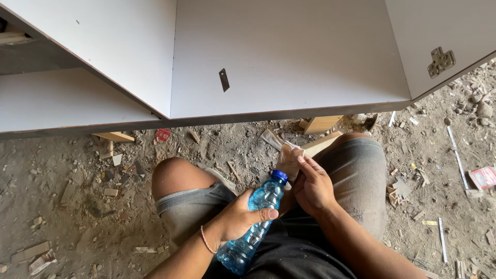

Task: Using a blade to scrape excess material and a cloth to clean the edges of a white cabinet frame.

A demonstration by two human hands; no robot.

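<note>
My left hand (240, 217) grips a blue-tinted clear plastic bottle (253, 222) around its middle; the bottle tilts up to the right and has a blue cap (279, 175). Just above the cap, my right hand (312, 186) pinches a small crumpled clear plastic wrapper (289, 157) with brownish contents. Both hands sit over my lap, between my bare knees in grey shorts.
A white cabinet carcass (279, 57) with a vertical divider lies in front of me, a metal hinge plate (440, 61) on its right panel. Wood blocks (320, 124) prop it up. The dirt floor is strewn with wood scraps, rubble and red-white packets (483, 177).
</note>
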